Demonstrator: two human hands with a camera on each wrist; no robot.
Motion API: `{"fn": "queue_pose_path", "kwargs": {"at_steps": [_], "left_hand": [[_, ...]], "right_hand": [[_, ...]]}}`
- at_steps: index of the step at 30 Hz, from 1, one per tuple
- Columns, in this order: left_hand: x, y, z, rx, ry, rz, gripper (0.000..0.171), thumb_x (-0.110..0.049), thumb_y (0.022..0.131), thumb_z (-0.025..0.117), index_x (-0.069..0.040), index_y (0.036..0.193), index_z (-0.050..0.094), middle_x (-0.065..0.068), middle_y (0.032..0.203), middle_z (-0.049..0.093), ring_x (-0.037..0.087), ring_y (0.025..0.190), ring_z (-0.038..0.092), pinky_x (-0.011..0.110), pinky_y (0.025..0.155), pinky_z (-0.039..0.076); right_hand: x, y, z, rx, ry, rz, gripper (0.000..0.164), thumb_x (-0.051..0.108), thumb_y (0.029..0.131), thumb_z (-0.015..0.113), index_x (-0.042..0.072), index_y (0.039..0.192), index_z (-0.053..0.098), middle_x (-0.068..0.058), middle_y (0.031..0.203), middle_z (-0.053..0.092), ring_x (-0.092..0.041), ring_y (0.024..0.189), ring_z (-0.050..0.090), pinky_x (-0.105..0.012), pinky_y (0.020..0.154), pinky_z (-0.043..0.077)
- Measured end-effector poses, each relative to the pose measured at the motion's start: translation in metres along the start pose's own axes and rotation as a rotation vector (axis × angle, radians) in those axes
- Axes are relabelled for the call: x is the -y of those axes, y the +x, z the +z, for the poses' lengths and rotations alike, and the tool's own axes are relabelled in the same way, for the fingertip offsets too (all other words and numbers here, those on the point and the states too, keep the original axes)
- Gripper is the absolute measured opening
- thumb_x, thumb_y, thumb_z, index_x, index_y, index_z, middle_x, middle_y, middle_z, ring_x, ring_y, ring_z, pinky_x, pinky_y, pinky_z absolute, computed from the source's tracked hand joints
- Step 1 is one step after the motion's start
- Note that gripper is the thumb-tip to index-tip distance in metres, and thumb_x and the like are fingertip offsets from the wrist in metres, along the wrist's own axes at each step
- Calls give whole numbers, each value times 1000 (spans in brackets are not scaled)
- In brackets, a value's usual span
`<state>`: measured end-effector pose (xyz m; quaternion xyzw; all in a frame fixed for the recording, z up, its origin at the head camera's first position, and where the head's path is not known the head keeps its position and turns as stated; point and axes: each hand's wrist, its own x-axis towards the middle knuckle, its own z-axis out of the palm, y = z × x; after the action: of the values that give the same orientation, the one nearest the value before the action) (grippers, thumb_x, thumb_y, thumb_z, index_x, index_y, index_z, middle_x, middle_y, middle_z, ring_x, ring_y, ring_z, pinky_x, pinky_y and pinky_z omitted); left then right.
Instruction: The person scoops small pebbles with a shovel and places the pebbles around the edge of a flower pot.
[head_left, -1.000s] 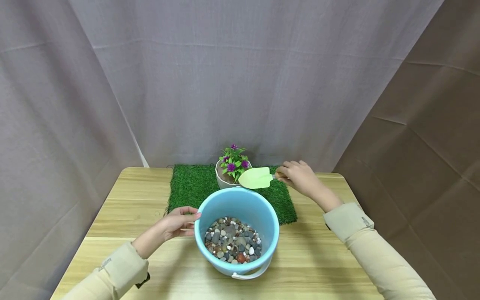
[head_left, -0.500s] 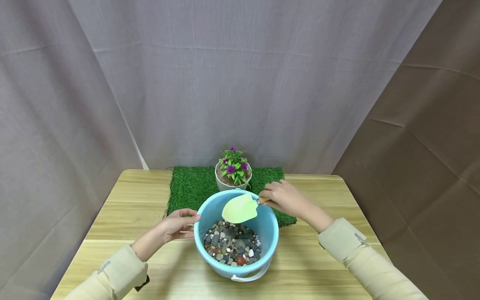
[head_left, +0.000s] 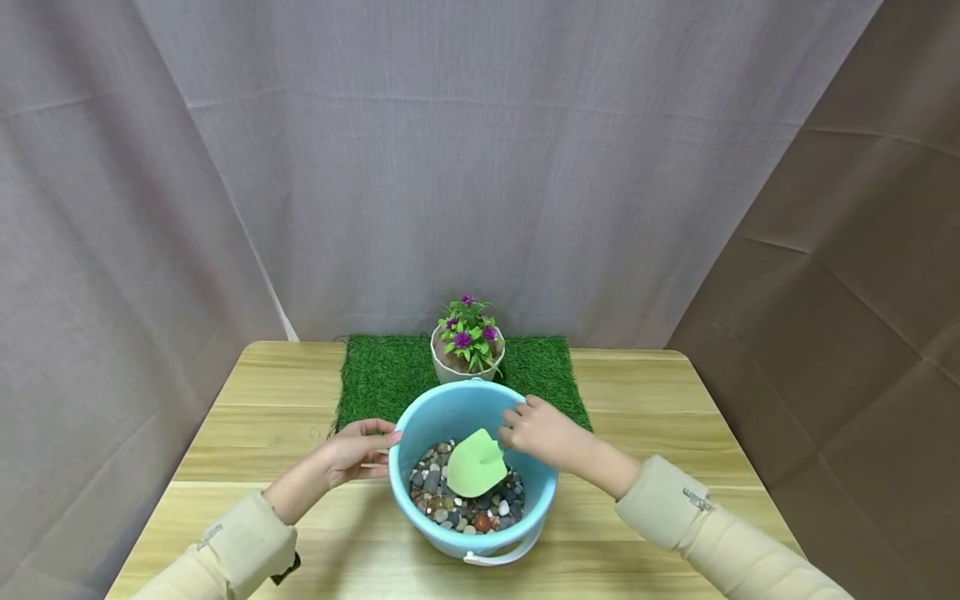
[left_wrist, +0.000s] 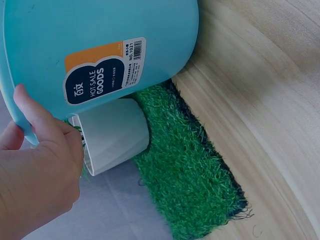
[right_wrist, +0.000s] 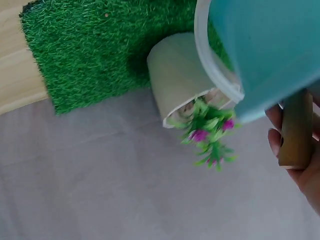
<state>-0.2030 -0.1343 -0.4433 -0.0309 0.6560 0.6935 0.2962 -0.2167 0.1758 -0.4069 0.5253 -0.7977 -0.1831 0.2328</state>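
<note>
A light-blue bucket [head_left: 400, 492] stands on the table with a layer of mixed pebbles [head_left: 442, 515] at its bottom. My left hand [head_left: 356, 452] grips the bucket's left rim between thumb and fingers; the left wrist view shows the thumb lying along the outer wall beside a printed label [left_wrist: 107, 70]. My right hand [head_left: 546, 433] reaches over the right rim and grips a small trowel by its wooden handle [right_wrist: 296, 132]. The trowel's pale green blade [head_left: 476, 465] is down inside the bucket, overlapping the pebbles in the head view.
Behind the bucket, a white pot [head_left: 444, 367] with a purple-flowered plant [head_left: 468, 333] stands on a green artificial grass mat [head_left: 382, 375]. Wooden table [head_left: 285, 417] extends to both sides. The bucket's white handle [head_left: 502, 557] hangs at the front. Grey curtains [head_left: 480, 167] close off the back.
My right hand has carried the trowel from above the bucket's far rim near the plant, left and down into the bucket. My left hand has stayed on the rim.
</note>
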Motion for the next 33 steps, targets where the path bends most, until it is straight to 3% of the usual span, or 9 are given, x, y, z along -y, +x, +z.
{"fn": "queue_pose_path", "kwargs": {"at_steps": [5,11,16,21,26,33], "left_hand": [[0,1,0,-9,3,-9,29,-15,93,59,1,115,50,1,79,66,7,68,65,25,71,62],[1,2,1,-16,10,-12,33,-16,92,60,2,118,48,1,78,65,7,68,65,25,70,63],[1,1,1,-21,12,-5,33,-17,92,60,2,117,49,-1,76,65,7,66,65,24,68,62],[3,1,3,-28,19,-2,32,-18,92,61,0,115,50,-2,74,64,6,65,64,23,67,62],[4,1,3,-30,20,-7,33,-19,93,60,1,117,49,-2,74,63,6,65,64,22,66,62],[3,1,0,-24,9,-2,34,-18,93,59,1,119,48,-2,74,64,5,65,64,22,67,62]], "right_hand": [[12,1,3,15,-51,-32,11,24,77,70,23,70,62,7,66,50,-9,56,43,-20,51,29],[19,5,6,65,-58,-31,5,24,76,70,23,74,66,8,69,55,-10,60,50,-21,54,34],[24,11,12,151,38,14,4,23,77,70,24,80,69,7,73,58,-9,62,52,-19,53,34],[32,19,22,124,124,18,5,18,79,71,22,82,70,7,73,59,-7,61,51,-15,50,26],[31,21,27,149,257,79,6,21,78,72,20,84,71,7,74,59,-8,62,52,-15,51,23],[24,20,26,166,433,112,15,28,76,75,19,87,71,7,75,60,-8,64,52,-14,54,28]]}}
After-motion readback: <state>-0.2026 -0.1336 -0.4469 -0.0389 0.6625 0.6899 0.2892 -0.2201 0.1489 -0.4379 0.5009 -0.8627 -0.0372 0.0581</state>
